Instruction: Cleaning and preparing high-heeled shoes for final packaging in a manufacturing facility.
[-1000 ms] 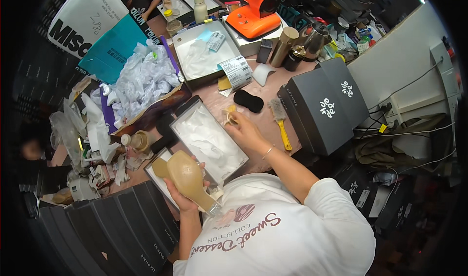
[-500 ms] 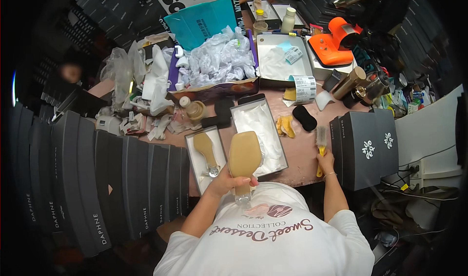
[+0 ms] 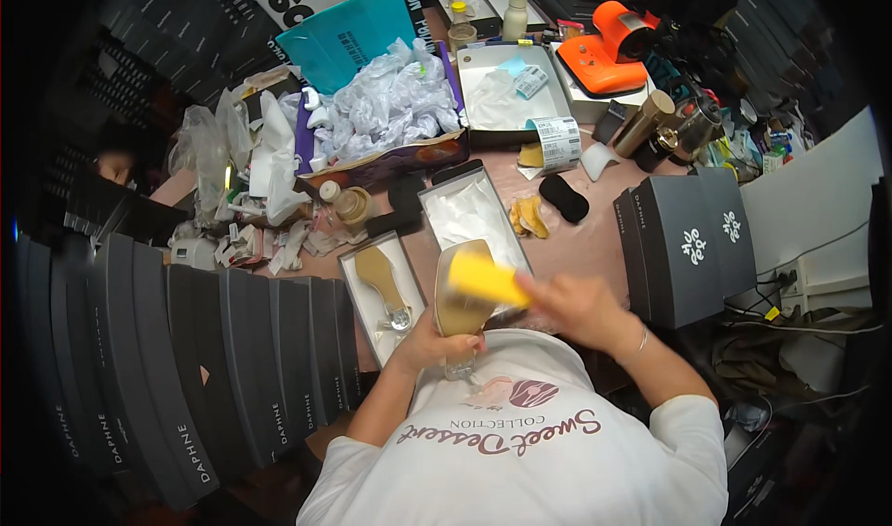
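Observation:
My left hand (image 3: 430,345) is closed around a shoe (image 3: 453,317) near its clear heel, with the tan sole turned up. In my right hand (image 3: 583,312) is a yellow-handled brush (image 3: 478,278), blurred by motion, lying over the upper part of that sole. Whether the bristles touch the sole cannot be seen. A second shoe (image 3: 376,275), also tan-soled with a clear heel, lies sole up in a narrow grey box (image 3: 415,289) to the left. Beyond my hands is an open box lined with white tissue paper (image 3: 474,212).
Stacked dark shoeboxes (image 3: 200,368) line the left side, and more dark boxes (image 3: 683,238) stand at right. A yellow cloth (image 3: 528,217) lies near a black pad (image 3: 564,199). Farther back are a carton of crumpled plastic (image 3: 395,98), an orange device (image 3: 604,52) and several bottles.
My right hand has picked the brush up from the table at right and swung it left over the shoe's sole. My left hand keeps its hold on the shoe.

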A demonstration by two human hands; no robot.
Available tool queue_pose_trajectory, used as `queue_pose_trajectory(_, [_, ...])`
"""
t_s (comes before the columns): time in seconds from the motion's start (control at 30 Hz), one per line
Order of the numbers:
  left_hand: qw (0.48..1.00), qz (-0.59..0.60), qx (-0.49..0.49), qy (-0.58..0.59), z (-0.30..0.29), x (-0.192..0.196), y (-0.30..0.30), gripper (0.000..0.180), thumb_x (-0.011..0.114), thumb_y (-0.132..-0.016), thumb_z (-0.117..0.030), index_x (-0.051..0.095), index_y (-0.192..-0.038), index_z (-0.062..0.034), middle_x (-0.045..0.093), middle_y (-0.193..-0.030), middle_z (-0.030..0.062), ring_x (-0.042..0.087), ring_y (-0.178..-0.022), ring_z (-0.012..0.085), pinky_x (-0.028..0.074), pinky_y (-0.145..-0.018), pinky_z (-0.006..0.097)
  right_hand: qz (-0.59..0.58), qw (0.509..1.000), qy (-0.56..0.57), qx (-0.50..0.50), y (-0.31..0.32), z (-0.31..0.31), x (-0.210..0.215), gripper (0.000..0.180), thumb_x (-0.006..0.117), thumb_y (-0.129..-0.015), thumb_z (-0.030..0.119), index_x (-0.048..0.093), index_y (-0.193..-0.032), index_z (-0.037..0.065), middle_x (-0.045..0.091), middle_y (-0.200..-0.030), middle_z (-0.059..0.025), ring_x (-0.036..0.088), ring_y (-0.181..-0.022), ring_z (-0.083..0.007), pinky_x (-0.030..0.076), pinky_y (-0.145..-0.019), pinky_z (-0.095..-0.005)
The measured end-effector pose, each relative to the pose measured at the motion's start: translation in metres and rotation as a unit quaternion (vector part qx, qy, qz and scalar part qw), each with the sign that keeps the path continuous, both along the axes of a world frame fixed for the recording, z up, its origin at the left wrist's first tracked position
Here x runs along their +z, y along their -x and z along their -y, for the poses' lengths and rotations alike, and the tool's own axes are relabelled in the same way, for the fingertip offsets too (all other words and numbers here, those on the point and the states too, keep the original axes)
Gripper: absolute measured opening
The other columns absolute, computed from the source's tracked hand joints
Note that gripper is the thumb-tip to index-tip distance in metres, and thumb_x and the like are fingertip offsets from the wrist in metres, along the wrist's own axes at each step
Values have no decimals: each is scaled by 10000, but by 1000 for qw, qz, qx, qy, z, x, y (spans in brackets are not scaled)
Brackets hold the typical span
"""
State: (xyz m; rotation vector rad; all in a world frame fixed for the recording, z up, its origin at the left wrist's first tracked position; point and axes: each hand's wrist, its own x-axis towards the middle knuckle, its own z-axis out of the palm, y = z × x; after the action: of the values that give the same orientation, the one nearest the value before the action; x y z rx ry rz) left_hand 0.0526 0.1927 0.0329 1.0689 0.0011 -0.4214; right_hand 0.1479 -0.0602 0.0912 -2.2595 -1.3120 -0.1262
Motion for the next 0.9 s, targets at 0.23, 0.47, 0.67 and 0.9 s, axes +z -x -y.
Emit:
queue_pose_trajectory(0.23, [991,-101,79,44,-1,-12,5,396,684,-757,-43,536,-1119,18,621,-911,92,643,-774,191,543,-701,337,4,997,48,60,3,-15,33,498,670,-802,199,548,-1284,185,492,-638,-48,559,-533,-209,448,-471,-333])
queue_pose_trajectory(0.47, [999,28,8,18,-2,1,-1,408,680,-735,-47,543,-1113,17,613,-864,85,637,-776,199,531,-695,338,-145,955,-109,-235,-48,42,-35,433,594,-898,110,513,-1323,104,652,-901,-179,645,-764,-303,501,-673,-327])
queue_pose_trajectory(0.67, [998,17,9,68,-1,-11,-7,459,673,-733,-35,518,-1164,-3,613,-951,113,641,-785,210,535,-702,348,-326,929,-133,-118,-30,54,-29,424,613,-887,86,536,-1304,73,652,-1109,-173,664,-890,-222,498,-791,-286])
queue_pose_trajectory(0.9, [998,-36,39,-45,7,-25,-10,454,715,-793,-100,526,-1201,-36,633,-922,81,647,-792,192,557,-718,344,-206,968,114,92,-15,-25,27,468,618,-877,217,510,-1330,175,633,-830,-111,612,-671,-296,489,-588,-383])
